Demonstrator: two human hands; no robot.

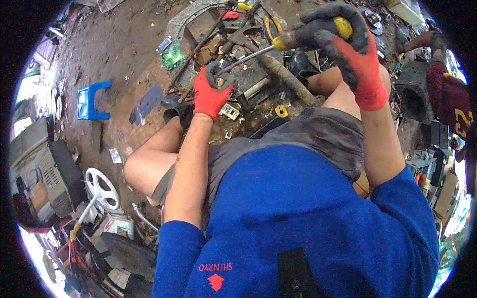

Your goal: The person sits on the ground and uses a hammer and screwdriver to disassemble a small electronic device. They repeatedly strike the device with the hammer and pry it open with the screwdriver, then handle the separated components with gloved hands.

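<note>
My right hand point(350, 54), in a red and black glove, is closed around the yellow and black handle of a screwdriver point(252, 54). Its shaft points left and down toward my left hand point(212, 92), gloved the same way. The left fingers are curled together at the screwdriver's tip; whatever is between them is too small or hidden to make out. Below both hands lies a hammer point(285, 77) with a long handle. Pliers with orange-yellow handles point(271, 27) rest beyond it, on a round stone-like block point(186, 19).
A green circuit board point(173, 55) sits left of the block. Small parts, among them a yellow piece point(281, 111), litter the ground between my legs. At left stand a blue stool point(93, 101) and a white wheel on a shaft point(103, 188). Another person's maroon clothing point(447, 94) shows at right.
</note>
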